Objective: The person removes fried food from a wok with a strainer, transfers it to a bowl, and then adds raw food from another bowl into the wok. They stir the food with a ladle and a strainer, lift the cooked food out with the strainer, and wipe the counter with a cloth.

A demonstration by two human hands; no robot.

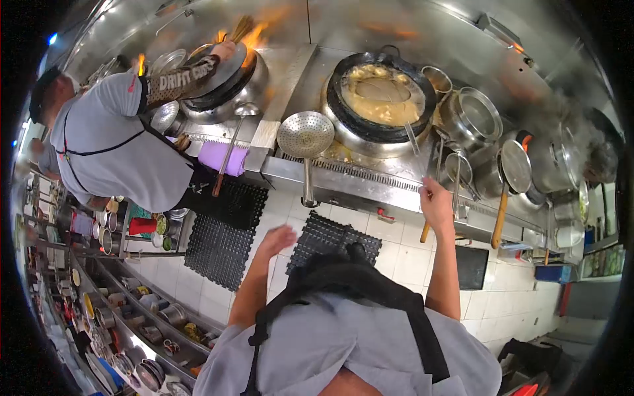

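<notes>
My right hand [436, 201] is closed around the end of a long-handled metal utensil [413, 137]. The utensil's shaft slopes over the rim of a black wok [337, 99], and its head is sunk out of sight in the liquid. Cloudy, yellowish-brown liquid [370, 109] with pale floating pieces fills the wok's middle. My left hand [279, 241] hangs in the air above the floor, fingers loosely stretched out, holding nothing. Closest to it on the stove edge is a perforated strainer [306, 134] with its handle pointing towards me.
A co-worker [112, 138] stands at the left beside another wok [221, 92] with flames around it. Pots [477, 113] and a wooden-handled strainer [515, 165] crowd the right. Black mats [330, 239] lie on the tiles. Shelves of containers [173, 313] line the lower left.
</notes>
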